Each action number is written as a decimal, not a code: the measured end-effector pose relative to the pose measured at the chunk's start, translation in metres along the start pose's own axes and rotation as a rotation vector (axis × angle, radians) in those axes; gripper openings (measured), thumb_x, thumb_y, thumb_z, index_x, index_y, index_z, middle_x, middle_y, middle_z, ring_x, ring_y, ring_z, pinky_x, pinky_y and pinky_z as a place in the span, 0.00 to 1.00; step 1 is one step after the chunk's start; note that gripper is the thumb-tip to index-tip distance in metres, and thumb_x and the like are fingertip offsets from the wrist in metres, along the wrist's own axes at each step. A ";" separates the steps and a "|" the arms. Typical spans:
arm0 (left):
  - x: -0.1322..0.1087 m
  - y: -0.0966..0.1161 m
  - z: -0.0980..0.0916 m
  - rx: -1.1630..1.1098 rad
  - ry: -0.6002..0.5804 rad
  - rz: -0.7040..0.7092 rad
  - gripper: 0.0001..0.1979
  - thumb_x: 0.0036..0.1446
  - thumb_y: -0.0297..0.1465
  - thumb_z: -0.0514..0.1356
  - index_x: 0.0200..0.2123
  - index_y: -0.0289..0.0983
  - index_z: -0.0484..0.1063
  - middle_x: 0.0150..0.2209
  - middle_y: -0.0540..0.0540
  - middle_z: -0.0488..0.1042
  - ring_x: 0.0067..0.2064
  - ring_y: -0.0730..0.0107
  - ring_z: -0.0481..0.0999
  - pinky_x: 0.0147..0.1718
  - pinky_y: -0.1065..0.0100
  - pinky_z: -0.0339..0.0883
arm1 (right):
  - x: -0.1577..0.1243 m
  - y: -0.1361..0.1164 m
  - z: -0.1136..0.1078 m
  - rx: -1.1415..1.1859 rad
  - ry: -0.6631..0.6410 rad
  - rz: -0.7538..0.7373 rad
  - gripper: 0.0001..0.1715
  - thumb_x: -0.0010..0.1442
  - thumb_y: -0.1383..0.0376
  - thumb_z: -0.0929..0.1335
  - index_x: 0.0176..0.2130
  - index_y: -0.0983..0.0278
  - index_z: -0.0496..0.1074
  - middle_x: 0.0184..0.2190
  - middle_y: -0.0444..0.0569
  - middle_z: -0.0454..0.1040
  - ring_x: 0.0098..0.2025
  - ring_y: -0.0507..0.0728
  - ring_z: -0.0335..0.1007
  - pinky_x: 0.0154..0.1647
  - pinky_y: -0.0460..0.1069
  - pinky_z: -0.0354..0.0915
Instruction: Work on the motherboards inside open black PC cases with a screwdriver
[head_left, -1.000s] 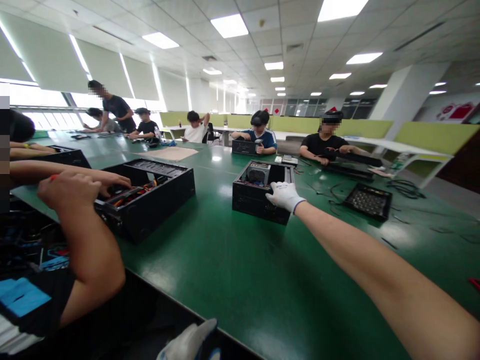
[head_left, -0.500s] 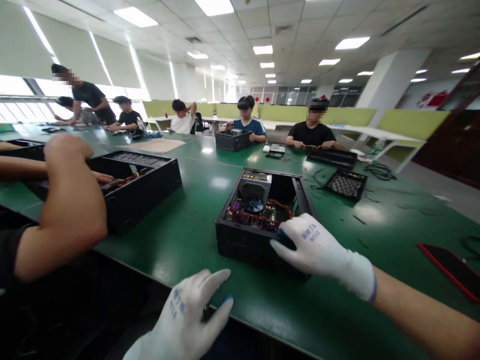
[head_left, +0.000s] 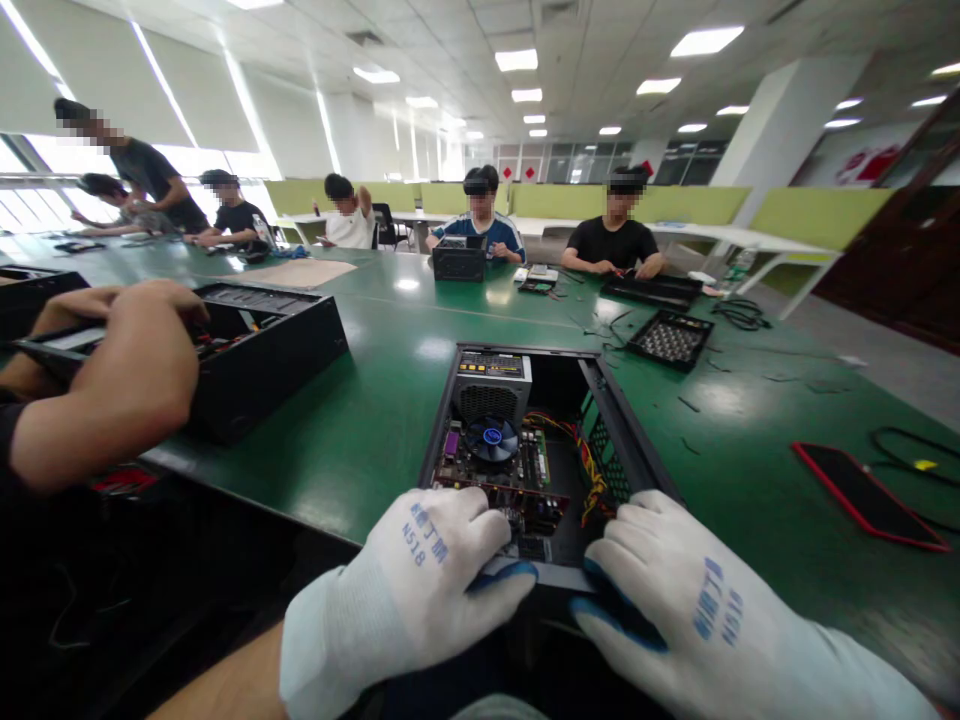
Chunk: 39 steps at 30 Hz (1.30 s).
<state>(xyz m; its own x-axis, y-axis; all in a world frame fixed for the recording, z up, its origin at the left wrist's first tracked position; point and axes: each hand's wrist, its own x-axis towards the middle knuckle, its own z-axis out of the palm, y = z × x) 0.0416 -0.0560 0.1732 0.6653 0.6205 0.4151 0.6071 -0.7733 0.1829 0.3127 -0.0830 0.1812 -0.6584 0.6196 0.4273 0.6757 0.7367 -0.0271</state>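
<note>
An open black computer case (head_left: 637, 445) lies at the near edge of the green table, its inside facing up. A power supply (head_left: 491, 385), a round fan (head_left: 492, 438) and red and yellow cables (head_left: 591, 470) show within it. My left hand (head_left: 442, 580), in a white glove with blue fingertips, grips the near rim of the case at its left part. Gloved the same way, my right hand (head_left: 667, 590) is closed on the near rim at the right corner. Both thumbs are on the near outer side, with the fingers over the rim.
At the left, a person's arms (head_left: 142, 360) reach into another black case (head_left: 277, 350). A red-edged black tray (head_left: 870, 495) and a cable lie at the right. Farther back are a black panel (head_left: 670, 340), loose cables (head_left: 741, 314) and several seated people.
The case is now nearer, at the table's edge, and turned slightly. My left hand has risen from the empty space before the table onto its rim. The neighbour's arms have shifted.
</note>
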 end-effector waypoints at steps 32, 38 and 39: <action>-0.014 0.024 -0.004 -0.016 0.001 -0.102 0.13 0.65 0.39 0.61 0.29 0.42 0.65 0.28 0.51 0.70 0.26 0.67 0.69 0.24 0.61 0.53 | 0.142 0.031 0.078 -0.413 -0.852 -0.235 0.13 0.66 0.72 0.66 0.41 0.66 0.82 0.40 0.58 0.84 0.42 0.64 0.81 0.42 0.57 0.65; -0.014 0.025 -0.005 -0.014 0.013 -0.085 0.14 0.65 0.39 0.61 0.29 0.42 0.65 0.28 0.51 0.69 0.27 0.66 0.68 0.24 0.61 0.52 | 0.132 0.034 0.053 -0.380 -0.847 -0.237 0.13 0.64 0.68 0.68 0.45 0.65 0.81 0.43 0.56 0.83 0.47 0.65 0.80 0.46 0.58 0.65; -0.014 0.025 -0.005 -0.014 0.019 -0.086 0.13 0.65 0.39 0.61 0.29 0.42 0.65 0.28 0.51 0.69 0.27 0.66 0.68 0.24 0.61 0.51 | 0.130 0.035 0.048 -0.377 -0.848 -0.219 0.13 0.63 0.67 0.69 0.45 0.65 0.82 0.42 0.56 0.83 0.47 0.66 0.80 0.46 0.58 0.66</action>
<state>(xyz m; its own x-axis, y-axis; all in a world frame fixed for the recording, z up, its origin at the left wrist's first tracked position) 0.0451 -0.0850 0.1763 0.6028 0.6820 0.4142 0.6553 -0.7193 0.2306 0.2346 0.0362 0.1926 -0.7041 0.5774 -0.4134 0.4736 0.8156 0.3324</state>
